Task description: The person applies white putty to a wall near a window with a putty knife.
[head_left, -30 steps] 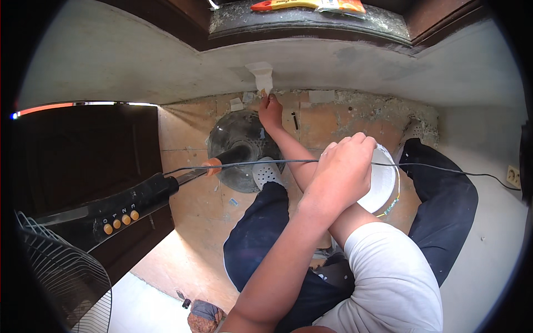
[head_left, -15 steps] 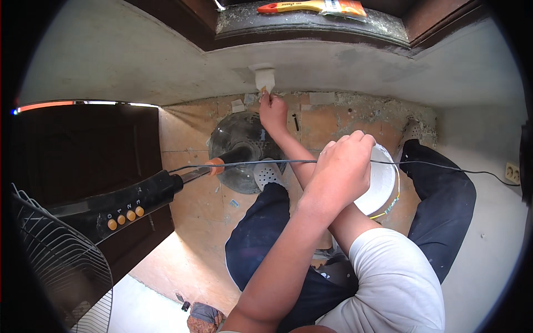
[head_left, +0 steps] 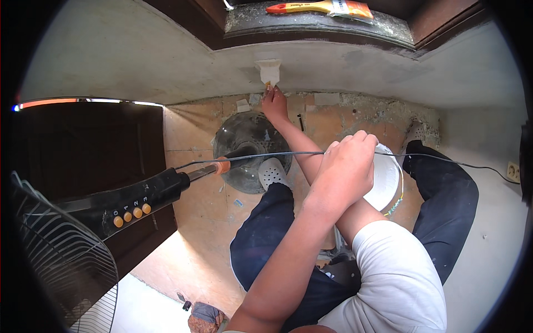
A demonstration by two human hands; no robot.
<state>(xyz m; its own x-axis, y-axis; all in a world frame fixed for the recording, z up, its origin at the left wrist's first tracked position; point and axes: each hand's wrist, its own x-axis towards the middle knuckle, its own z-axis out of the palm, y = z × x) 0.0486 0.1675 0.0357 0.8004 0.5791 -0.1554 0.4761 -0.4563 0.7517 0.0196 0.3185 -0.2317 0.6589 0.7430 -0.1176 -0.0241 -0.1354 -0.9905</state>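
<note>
My arms cross. My right hand [head_left: 275,104] reaches to the lower wall [head_left: 189,66], closed on the orange handle of a white-coated flat brush [head_left: 270,71], whose head is against the wall just above the floor. My left hand [head_left: 348,166], nearer and over my right forearm, has its fingers curled over the rim of a white bucket [head_left: 383,183] with a thin coloured handle. The hand hides part of the bucket. A black cord [head_left: 422,156] stretches across at the level of my left hand.
A standing fan's cage [head_left: 66,266], column with buttons [head_left: 89,211] and round base [head_left: 233,127] are left and centre. A dark door [head_left: 89,139] stands left. Another paintbrush [head_left: 322,8] lies on the ledge. My legs [head_left: 444,211] flank the bucket. A socket [head_left: 513,172] is at right.
My right hand and the brush have moved up the wall slightly and a little rightward in view; the brush head dipped in between. My left hand stays on the bucket.
</note>
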